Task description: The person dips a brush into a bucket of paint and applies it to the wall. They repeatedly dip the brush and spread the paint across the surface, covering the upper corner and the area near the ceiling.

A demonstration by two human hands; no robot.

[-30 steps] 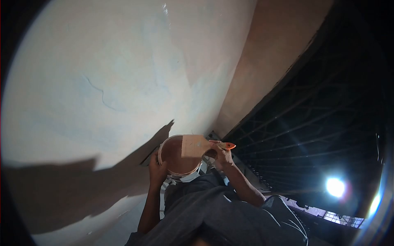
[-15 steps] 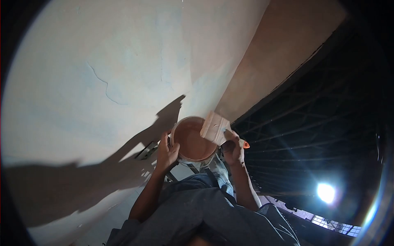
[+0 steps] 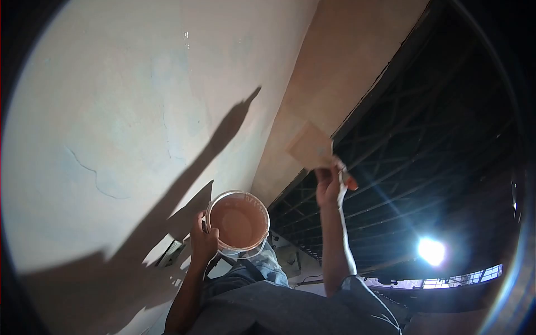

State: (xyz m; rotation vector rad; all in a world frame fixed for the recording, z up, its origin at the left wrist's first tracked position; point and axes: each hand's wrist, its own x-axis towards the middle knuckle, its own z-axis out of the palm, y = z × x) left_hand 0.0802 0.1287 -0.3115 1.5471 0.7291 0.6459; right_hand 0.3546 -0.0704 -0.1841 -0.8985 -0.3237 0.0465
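My left hand (image 3: 204, 239) grips the rim and side of a round bucket (image 3: 265, 209), its thumb over the near edge. Inside the bucket lies pinkish-brown paint (image 3: 241, 224). Raised to the right of it, my right hand (image 3: 330, 183) is closed around the handle of a wide, flat paintbrush (image 3: 310, 146). The orange end of the handle sticks out beside my fingers. The brush's broad head, coloured like the paint, overlaps the brownish wall strip (image 3: 321, 67) in this view.
A large pale wall (image 3: 128, 84) with thin cracks fills the left side, crossed by the shadow of my arm and brush. Dark roof framing (image 3: 435, 134) spans the right side. A bright lamp (image 3: 431, 251) glares at lower right. A small box (image 3: 171, 252) is fixed on the wall.
My right hand has lifted the paintbrush up and right, away from the bucket. The bucket sits lower and further left in view, still in my left hand. The view has shifted too.
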